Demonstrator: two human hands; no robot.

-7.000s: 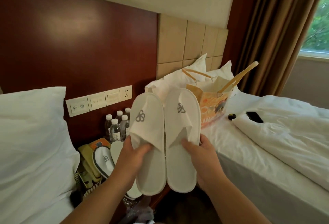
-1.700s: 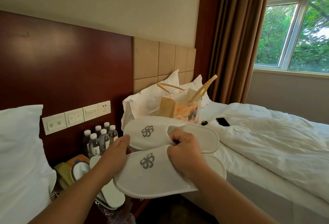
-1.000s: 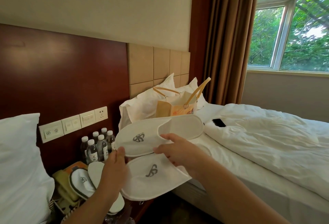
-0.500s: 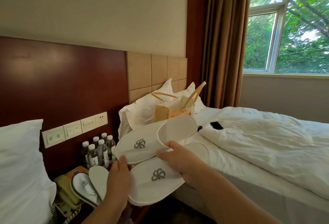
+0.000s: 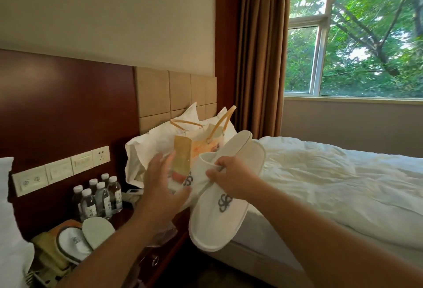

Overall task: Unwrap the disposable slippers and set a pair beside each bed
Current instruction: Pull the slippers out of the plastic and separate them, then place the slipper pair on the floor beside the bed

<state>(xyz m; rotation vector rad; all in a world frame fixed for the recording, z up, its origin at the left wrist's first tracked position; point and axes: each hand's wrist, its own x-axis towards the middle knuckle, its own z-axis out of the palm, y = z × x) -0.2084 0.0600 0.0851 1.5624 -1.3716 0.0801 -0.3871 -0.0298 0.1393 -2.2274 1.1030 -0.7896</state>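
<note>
- Nearest the camera, low and left of the nightstand [image 5: 158, 258], a second pair of slippers [image 5: 85, 239] lies on yellowish clutter; two soles show there, one with a dark rim.
- Above the nightstand's right corner, the right hand [image 5: 231, 179] has its fingers clamped on the uppers of the two white slippers [image 5: 219, 210]; both hang from that single pinch, one fanned behind the other, over the gap before the far bed [image 5: 320, 184].
- Just left of them the left hand [image 5: 163, 187] hovers with fingers spread apart, holding nothing; whether it touches the rear slipper I cannot tell.
- Risk: a one-handed pinch on two loose uppers may let the rear slipper slide out and drop; a swing could also knock the bottles.
- On the nightstand's back edge stand the water bottles [image 5: 98, 198]; six caps show.
- Beyond, against the pillows [image 5: 151, 150], one paper bag [image 5: 201, 148] stands on the far bed; two handles rise from it.
</note>
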